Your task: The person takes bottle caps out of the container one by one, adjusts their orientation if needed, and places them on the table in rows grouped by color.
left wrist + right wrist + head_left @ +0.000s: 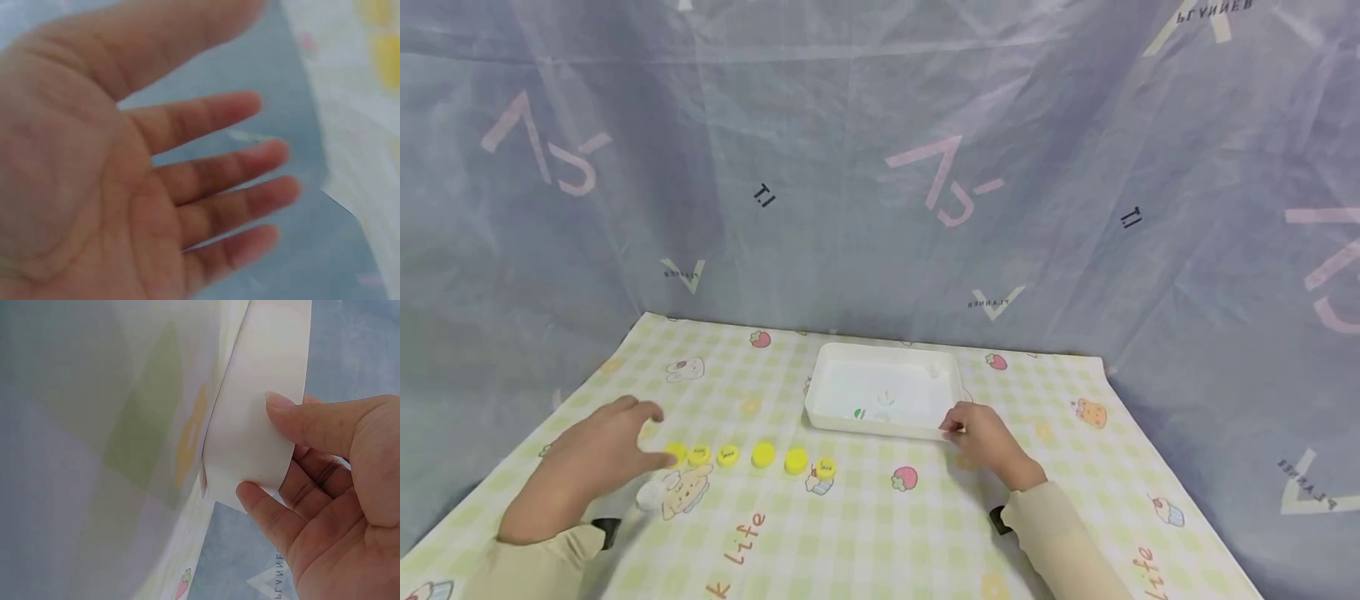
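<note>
My right hand point(983, 435) grips the near right corner of a shallow white tray point(872, 427). In the right wrist view the thumb lies on the outer face of the tray wall point(250, 450), near its rim, and other fingers go behind it. My left hand point(598, 450) hovers at the left end of a row of several round yellow caps point(763, 454), some with dark writing. Its thumb tip overlaps the leftmost cap point(677, 453) in the head view. In the left wrist view, the palm point(75, 162) holds nothing and the fingers are spread and relaxed.
A green checked cloth point(865, 533) with printed fruit and animals covers the table. Inside the tray show a small green mark point(859, 413) and faint roundish shapes. A grey-blue curtain point(850, 208) hangs behind the table and along both sides.
</note>
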`<state>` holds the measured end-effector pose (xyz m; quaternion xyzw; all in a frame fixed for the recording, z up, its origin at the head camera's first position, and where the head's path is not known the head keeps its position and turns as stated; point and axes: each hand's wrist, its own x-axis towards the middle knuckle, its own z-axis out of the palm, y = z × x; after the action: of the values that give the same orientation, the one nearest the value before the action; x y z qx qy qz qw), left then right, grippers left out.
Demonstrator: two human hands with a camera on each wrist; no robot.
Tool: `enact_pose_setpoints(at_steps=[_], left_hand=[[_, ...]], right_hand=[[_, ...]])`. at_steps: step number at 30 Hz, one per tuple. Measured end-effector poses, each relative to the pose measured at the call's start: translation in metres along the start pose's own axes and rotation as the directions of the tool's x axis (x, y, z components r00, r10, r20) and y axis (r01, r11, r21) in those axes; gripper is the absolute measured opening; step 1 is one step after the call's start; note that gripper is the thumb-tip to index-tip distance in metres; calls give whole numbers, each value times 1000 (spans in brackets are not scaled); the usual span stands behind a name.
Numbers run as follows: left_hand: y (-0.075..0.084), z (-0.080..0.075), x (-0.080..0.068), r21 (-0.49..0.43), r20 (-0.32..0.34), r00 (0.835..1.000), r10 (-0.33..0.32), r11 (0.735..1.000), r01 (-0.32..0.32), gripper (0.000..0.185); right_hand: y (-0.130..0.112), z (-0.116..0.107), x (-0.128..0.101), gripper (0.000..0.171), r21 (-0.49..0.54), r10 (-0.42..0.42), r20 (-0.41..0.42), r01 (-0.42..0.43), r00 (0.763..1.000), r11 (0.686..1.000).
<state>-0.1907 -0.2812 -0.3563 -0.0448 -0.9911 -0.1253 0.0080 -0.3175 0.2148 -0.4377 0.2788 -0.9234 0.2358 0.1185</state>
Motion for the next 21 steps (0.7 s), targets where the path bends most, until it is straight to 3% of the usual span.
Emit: enact_pose_setpoints(at_steps=[2,5,9,11,15,21], left_hand=[[21,-8,0,19,-116,992,56,998,-54,61],[55,-17,8,46,-271,949,159,987,-152,46],[95,-21,30,68,-367,892,265,964,-259,34],[113,-18,43,67,-368,879,304,951,-301,32],[146,-5,71,34,-310,881,357,930,-365,32],[182,31,113,-40,-157,908,388,917,-398,25]], right_hand=[[0,2,-1,15,-5,-5,-2,5,1000,1000],[1,4,-4,16,-4,-7,-8,7,1000,1000],[2,3,-7,17,3,-14,-21,14,1000,1000],[2,2,-7,17,7,-18,-28,18,999,1000],[2,1,-5,18,2,-13,-31,13,999,1000],[0,1,-3,17,5,6,-15,-6,1000,1000]])
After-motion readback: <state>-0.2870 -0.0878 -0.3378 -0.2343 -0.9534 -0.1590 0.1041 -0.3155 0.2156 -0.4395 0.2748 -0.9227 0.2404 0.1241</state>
